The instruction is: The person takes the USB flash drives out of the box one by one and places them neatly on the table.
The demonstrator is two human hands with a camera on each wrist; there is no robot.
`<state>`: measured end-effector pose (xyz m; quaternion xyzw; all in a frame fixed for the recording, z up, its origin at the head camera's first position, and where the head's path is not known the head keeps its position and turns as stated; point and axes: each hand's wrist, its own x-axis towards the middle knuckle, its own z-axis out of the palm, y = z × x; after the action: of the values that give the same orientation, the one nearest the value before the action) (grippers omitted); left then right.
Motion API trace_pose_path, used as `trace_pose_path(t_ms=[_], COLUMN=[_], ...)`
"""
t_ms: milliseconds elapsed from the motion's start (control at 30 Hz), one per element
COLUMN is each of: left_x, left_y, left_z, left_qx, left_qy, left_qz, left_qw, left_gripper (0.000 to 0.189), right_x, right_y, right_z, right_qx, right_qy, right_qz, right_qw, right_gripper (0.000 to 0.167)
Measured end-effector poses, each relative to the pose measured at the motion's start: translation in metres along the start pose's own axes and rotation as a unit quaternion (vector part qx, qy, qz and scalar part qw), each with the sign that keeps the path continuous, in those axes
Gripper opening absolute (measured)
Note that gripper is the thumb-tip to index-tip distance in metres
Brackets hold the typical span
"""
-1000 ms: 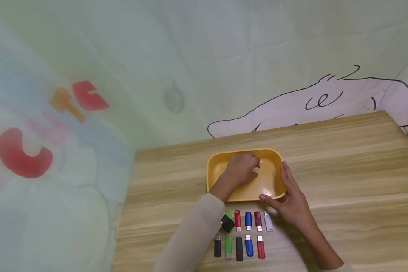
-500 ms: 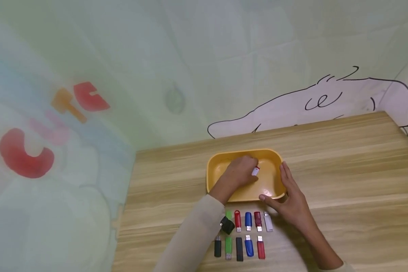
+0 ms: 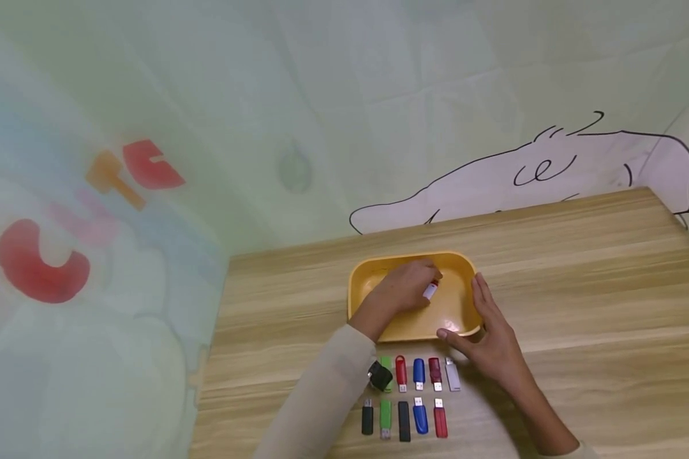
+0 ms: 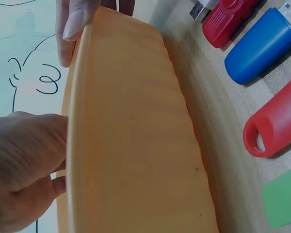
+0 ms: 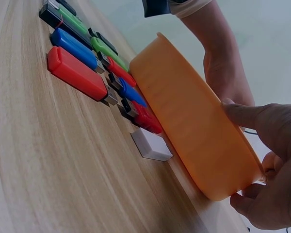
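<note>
My left hand reaches down inside a yellow plastic tray, its fingers pinching a white USB flash drive with a red end. In the left wrist view the tray wall hides those fingertips. At the tray's front right corner, my right hand holds the rim; the thumb lies on the front edge and the fingers run along the right side. Seen from the right wrist, the fingers of that hand press the outer end of the tray.
Two rows of USB drives lie before the tray, among them a red one, a blue one, a black one and a silver-white one. A black wrist camera overhangs the back row. The wooden table meets a printed cloth wall.
The white drive, mostly covered by my left fingers a second ago, now shows more clearly between thumb and fingers. My left forearm has shifted slightly left. The right hand stays on the tray.
</note>
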<state>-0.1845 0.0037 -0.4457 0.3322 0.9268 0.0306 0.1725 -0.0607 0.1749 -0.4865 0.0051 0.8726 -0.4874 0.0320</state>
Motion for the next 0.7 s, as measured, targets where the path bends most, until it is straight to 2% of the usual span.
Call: trace_pose_path(t_ms=[233, 700], left_x=[-0.0014, -0.0008], left_y=[-0.0004, -0.001], left_z=[-0.001, 0.0], left_qx=[0.004, 0.001], left_qy=[-0.007, -0.007], left_qz=[0.013, 0.011], left_qw=[0.9999, 0.9999], left_gripper=[0.046, 0.042], right_x=[0.0001, 0.001], right_y=[0.0012, -0.0016], right_z=[0.0011, 0.0004], right_qx=[0.001, -0.001], right_qy=[0.003, -0.002], right_qz=[-0.003, 0.006], right_qw=[1.0, 1.0], right_gripper=[0.121, 0.122])
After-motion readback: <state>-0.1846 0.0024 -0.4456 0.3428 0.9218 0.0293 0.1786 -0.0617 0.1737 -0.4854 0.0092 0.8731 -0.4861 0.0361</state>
